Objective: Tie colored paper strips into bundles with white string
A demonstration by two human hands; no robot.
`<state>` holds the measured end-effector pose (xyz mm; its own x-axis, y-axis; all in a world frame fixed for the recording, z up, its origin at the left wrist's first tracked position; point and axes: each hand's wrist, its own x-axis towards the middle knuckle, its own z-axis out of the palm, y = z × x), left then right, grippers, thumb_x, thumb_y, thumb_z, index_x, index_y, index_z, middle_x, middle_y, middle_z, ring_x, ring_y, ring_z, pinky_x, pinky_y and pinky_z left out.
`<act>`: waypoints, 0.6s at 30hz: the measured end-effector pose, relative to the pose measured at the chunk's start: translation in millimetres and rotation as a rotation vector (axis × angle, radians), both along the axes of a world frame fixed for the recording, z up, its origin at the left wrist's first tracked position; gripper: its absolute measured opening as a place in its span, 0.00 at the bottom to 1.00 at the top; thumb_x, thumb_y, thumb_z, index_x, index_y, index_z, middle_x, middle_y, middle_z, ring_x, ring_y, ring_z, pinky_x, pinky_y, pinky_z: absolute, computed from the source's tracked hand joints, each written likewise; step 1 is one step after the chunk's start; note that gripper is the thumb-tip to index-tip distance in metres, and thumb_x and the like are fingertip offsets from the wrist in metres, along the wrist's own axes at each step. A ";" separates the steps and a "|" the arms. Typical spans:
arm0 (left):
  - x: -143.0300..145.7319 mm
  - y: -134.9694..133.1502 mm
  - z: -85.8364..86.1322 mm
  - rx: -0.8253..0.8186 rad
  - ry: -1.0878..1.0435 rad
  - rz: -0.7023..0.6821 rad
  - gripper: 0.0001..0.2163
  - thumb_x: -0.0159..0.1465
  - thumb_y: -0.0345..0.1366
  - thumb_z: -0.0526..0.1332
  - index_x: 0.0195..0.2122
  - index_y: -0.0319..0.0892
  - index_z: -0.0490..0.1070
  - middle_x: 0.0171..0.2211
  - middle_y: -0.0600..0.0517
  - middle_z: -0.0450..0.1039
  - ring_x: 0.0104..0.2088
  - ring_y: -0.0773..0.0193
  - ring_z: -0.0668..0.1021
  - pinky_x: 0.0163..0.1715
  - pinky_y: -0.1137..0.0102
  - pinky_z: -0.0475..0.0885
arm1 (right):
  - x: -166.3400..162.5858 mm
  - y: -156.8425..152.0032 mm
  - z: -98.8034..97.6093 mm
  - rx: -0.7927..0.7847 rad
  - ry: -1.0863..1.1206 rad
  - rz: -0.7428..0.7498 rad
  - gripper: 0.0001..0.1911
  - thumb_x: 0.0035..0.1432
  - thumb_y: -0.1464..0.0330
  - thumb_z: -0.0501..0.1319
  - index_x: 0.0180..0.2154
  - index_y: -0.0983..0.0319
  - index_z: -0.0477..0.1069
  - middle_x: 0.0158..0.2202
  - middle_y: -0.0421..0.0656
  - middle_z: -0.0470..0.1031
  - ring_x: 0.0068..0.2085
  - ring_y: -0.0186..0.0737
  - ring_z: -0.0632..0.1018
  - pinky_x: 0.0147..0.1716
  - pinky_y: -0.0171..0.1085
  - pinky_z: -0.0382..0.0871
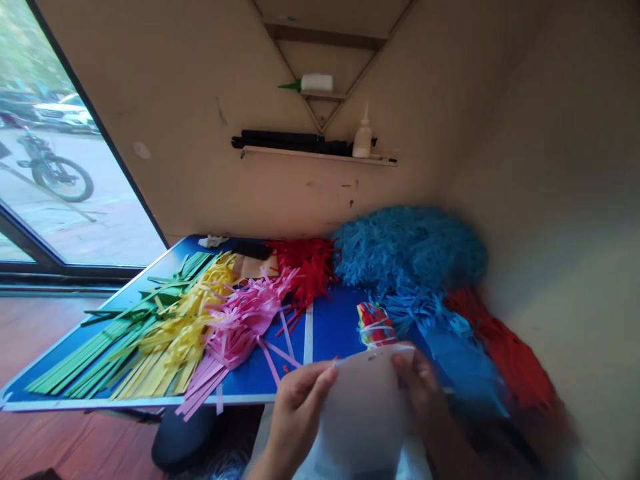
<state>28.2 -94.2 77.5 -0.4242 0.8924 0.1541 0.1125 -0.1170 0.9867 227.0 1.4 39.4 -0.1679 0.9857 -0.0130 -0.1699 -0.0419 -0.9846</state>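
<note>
A whitish, translucent sheet (363, 407) hangs in front of me, held by its upper corners; whether it is a bag or a single layer I cannot tell. My left hand (303, 403) pinches the upper left corner between thumb and fingers. At the upper right corner, my right hand (417, 380) is closed on the same sheet, partly in shadow. Just beyond its top edge lies a multicoloured bundle of strips (376, 325), wrapped with white ties, its near end hidden by the sheet.
On the blue table (337, 320) lie green strips (95, 357), yellow strips (185, 340), pink strips (245, 313) and red strips (307, 267). A blue shredded heap (410, 250) and red material (505, 347) are at right. A dark stool (183, 437) stands below. Wall shelves hold bottles (363, 139).
</note>
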 end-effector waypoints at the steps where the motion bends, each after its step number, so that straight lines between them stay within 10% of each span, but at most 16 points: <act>1: 1.4 -1.6 -0.7 -0.002 0.007 0.025 0.18 0.59 0.52 0.62 0.31 0.42 0.82 0.26 0.49 0.81 0.29 0.62 0.79 0.30 0.74 0.73 | 0.4 -0.8 -1.8 0.044 -0.026 -0.004 0.23 0.48 0.49 0.69 0.34 0.62 0.73 0.24 0.41 0.73 0.24 0.37 0.72 0.24 0.34 0.68; 8: 13.5 -3.7 -13.9 0.011 -0.034 0.307 0.26 0.62 0.59 0.53 0.34 0.41 0.78 0.29 0.49 0.78 0.29 0.62 0.76 0.28 0.73 0.71 | -7.6 -12.3 -11.6 0.258 -0.223 -0.018 0.20 0.56 0.51 0.64 0.36 0.62 0.73 0.27 0.43 0.74 0.28 0.40 0.72 0.29 0.35 0.68; 18: -15.0 -11.2 -26.8 -0.048 0.052 0.275 0.25 0.58 0.59 0.59 0.35 0.41 0.79 0.32 0.48 0.80 0.38 0.54 0.81 0.32 0.71 0.76 | -22.4 -9.6 -5.1 0.217 -0.039 0.171 0.27 0.56 0.45 0.59 0.23 0.60 0.58 0.21 0.35 0.52 0.24 0.32 0.55 0.23 0.32 0.52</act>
